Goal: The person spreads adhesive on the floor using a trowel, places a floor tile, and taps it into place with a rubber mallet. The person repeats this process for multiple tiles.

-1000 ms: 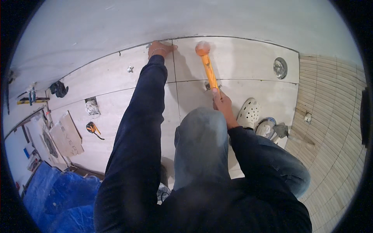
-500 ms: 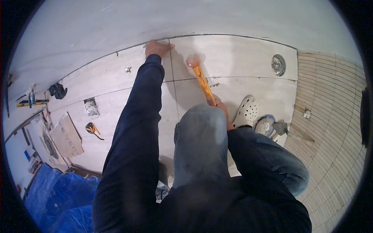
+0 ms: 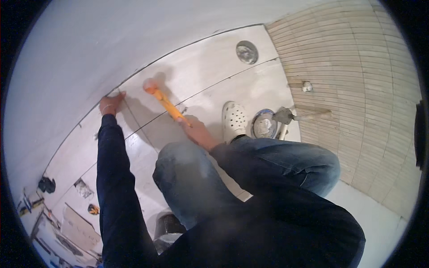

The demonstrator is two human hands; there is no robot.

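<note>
One orange-handled mallet [image 3: 169, 106], held in the right hand [image 3: 197, 132], out in front of the person over pale floor tiles [image 3: 203, 67]. Right hand: fingers closed round the lower handle, thumb lying along it. Mallet's long axis runs diagonally, butt end at lower right, rounded head at upper left, pointing toward the white wall [image 3: 89, 58]. Handle crosses above the long tile joint in view. Head is blurred; contact with the tile: cannot tell.

Left hand [image 3: 111, 104]: arm stretched out forward and left, hand at the wall-side tile edge, by the end of the short cross joint [image 3: 133, 111]. Thumb sticks out to the right; other fingers mostly hidden, so whether they grip anything: cannot tell. Key relation: mallet head sits just right of the left hand, nearer to it than to the right hand; the right hand has only the handle end.

Around: white clog [image 3: 234, 119] right of the right hand; beyond it a blue-rimmed round container [image 3: 264, 125] with pale stuff inside, and a trowel [image 3: 283, 116] beside it. Tape measure [image 3: 93, 209] on the tiles, left of the left sleeve.
</note>
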